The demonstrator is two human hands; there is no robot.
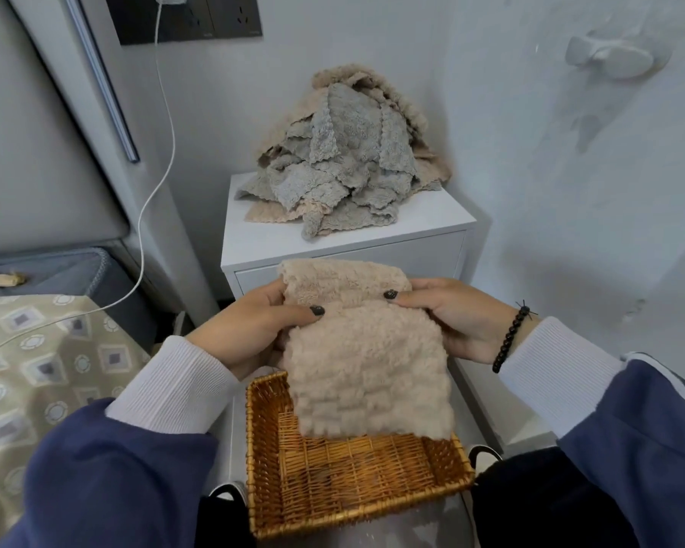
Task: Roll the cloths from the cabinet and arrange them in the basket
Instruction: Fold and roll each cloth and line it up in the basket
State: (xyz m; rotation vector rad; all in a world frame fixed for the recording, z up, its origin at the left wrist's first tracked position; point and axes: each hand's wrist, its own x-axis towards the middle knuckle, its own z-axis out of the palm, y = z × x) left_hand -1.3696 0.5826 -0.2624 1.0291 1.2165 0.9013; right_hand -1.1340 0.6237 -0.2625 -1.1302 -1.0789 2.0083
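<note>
Beige cloth (366, 361) pinched at top edge by left hand (250, 326) and right hand (459, 318), hanging over wicker basket (333, 508). Risk: fluffy roll loosening, tail snagging basket's far rim.

— What is hanging between the fingers?
— A fluffy beige rectangular cloth (366, 361), folding over at its top edge by the thumbs and draping down over the rectangular woven wicker basket (345, 488).
— And beyond the fingertips?
— A heap of crumpled grey and beige cloths (341, 160) is lying atop the white cabinet (262, 239).
</note>
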